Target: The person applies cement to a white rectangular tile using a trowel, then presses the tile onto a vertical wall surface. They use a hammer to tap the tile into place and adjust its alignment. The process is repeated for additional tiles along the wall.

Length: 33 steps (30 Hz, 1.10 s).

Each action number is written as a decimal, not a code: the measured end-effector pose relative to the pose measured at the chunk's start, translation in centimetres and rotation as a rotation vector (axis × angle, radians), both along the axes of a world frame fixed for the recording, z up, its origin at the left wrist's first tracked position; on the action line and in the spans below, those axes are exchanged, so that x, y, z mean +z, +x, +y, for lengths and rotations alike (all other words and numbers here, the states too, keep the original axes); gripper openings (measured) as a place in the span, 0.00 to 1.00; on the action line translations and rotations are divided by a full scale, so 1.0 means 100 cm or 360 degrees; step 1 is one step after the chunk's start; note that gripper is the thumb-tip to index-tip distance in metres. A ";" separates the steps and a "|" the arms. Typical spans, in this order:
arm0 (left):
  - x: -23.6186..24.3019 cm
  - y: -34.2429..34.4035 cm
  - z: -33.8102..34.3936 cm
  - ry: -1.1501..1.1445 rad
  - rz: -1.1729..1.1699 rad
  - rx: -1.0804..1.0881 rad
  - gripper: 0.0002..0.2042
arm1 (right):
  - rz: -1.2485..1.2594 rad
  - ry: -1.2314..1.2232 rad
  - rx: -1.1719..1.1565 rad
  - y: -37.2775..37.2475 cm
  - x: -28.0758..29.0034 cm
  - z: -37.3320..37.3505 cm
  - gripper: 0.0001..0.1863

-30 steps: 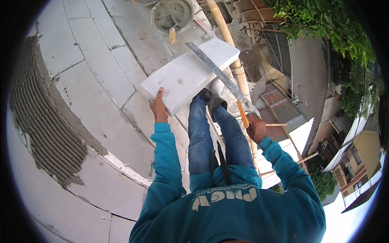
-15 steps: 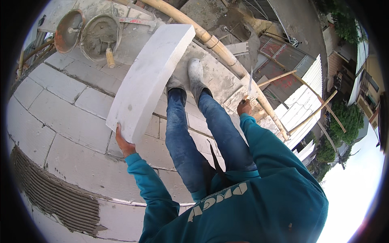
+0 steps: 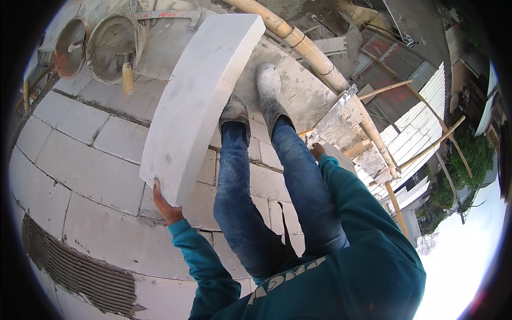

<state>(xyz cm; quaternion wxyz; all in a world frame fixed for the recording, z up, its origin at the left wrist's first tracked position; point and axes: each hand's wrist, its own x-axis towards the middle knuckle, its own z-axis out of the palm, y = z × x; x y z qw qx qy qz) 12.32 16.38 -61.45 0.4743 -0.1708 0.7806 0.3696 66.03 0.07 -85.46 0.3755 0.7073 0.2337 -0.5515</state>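
A long white lightweight concrete block stands tilted to the left of my legs. My left hand is closed around its near lower end, thumb on the face and the other fingers mostly hidden. What bears the block's far end I cannot make out. My right hand, beyond my right knee, is closed on the orange handle of a handsaw. Its broad, flat grey blade points away to the upper right, apart from the block. My fingers there are partly hidden by the sleeve.
Pale block masonry lies below me, with a patch of combed grey mortar at lower left. A mortar bucket with a wooden-handled trowel, another bucket and a hammer stand farther off. A bamboo pole runs along the right.
My right hand has come lower and nearer my knee, and the saw blade has turned from edge-on to showing its flat side. My left hand keeps its grip on the block.
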 end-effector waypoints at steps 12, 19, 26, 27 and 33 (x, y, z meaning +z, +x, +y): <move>-0.027 0.017 -0.041 0.0073 0.0049 0.0370 0.27 | 0.0721 0.0803 -0.1194 -0.217 -0.003 0.352 0.59; -0.044 0.049 -0.074 0.0217 0.0163 0.0514 0.29 | 0.0336 0.1249 -0.1521 -0.267 -0.001 0.364 0.54; -0.088 0.103 -0.079 0.0343 0.0213 0.0616 0.34 | 0.0761 0.1296 -0.1286 -0.268 0.003 0.429 0.49; -0.107 0.104 -0.072 0.0350 0.0244 0.0614 0.34 | 0.0768 0.1344 -0.1147 -0.275 -0.007 0.444 0.49; -0.213 0.087 -0.031 0.0472 0.0371 0.0691 0.31 | 0.1023 0.1344 -0.1289 -0.299 -0.096 0.503 0.48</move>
